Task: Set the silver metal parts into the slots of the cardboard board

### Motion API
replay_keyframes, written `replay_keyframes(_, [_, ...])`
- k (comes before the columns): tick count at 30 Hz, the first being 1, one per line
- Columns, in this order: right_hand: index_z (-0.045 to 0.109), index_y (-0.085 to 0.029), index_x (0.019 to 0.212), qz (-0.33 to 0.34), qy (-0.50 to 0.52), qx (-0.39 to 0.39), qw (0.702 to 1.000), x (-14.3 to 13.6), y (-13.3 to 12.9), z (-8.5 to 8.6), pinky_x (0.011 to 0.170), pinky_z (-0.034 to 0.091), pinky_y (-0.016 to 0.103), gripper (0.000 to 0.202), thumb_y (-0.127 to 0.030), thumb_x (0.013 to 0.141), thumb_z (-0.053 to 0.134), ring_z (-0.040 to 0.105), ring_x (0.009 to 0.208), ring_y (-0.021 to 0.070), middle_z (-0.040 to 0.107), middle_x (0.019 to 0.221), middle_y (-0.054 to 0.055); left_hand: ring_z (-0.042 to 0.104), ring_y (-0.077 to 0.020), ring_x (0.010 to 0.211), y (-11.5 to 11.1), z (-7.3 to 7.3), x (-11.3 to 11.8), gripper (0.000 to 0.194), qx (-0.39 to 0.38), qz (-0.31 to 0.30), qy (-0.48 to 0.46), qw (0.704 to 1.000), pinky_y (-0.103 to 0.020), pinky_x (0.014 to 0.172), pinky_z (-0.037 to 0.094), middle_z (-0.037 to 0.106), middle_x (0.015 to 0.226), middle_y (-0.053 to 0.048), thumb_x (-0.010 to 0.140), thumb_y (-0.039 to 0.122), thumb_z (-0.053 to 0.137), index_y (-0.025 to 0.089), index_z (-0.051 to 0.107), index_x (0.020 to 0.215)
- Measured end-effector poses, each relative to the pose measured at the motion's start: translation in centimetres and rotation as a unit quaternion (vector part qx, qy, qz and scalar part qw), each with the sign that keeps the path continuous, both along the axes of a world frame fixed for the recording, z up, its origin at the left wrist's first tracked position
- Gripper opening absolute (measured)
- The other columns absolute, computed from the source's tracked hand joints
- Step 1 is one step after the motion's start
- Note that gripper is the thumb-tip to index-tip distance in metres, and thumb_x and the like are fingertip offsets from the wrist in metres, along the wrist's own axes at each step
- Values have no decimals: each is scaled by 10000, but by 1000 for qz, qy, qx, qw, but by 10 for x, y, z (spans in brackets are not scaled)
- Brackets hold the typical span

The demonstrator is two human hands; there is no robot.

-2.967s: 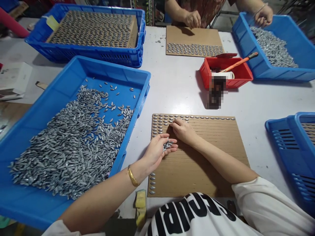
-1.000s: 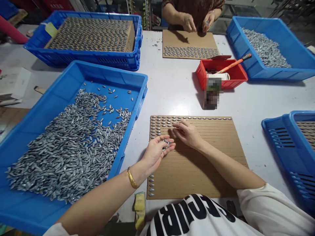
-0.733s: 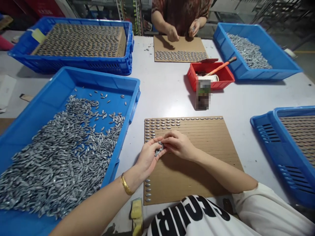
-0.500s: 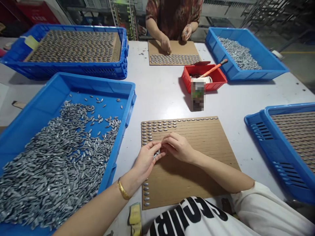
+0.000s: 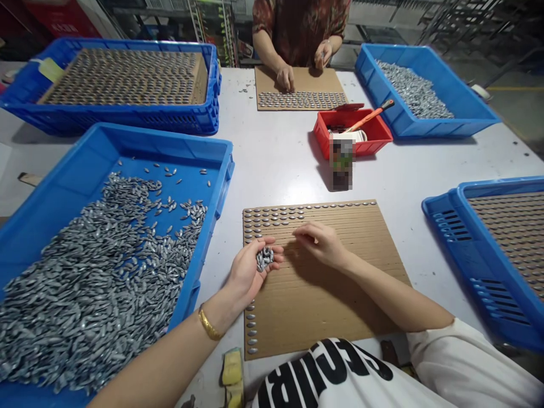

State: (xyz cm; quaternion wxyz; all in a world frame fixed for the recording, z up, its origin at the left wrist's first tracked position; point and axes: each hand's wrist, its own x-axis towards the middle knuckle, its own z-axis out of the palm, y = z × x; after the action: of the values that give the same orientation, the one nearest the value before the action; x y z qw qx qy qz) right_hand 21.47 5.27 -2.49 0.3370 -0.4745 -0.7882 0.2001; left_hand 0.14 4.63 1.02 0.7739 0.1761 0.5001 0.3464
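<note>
My left hand is palm up, cupped around a small heap of silvery spindle-shaped pieces. It hovers over the left part of a grooved cardboard sheet. To its right, my right hand is held over the sheet with thumb and fingertips together; whatever is between them is hidden. Matching pieces lie in rows along the sheet's top edge and upper left corner, and in a column down its left edge. At the left, a blue tray contains a large pile of loose pieces.
Across the table, a co-worker handles similar pieces over another cardboard sheet. A red box holds an orange-handled tool. Around the table stand a blue crate, a blue tray and another crate.
My hands have moved apart. My left hand has shifted slightly left and opened upward, showing the pieces in its palm; my right hand has moved right.
</note>
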Motion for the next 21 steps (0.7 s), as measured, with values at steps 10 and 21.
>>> replay_keyframes(10, [655,-193,882,-30,-93,28,995,11,32,-34,708,470,263,196,-215,939,469,600,782,161,660,844,57,678,-152,718,-8,-3,7,172,-24,-37,-1,999,-261,674,553,697,931,-138,807,109,601,137,533,962])
replay_keyframes(21, [664,-192,838,-62,-219,46,973,4,36,-33,631,379,234,205,-179,906,471,536,742,139,612,867,55,602,-92,599,-9,1,6,179,-1,-71,8,997,-185,547,492,638,752,-50,839,198,612,100,622,989])
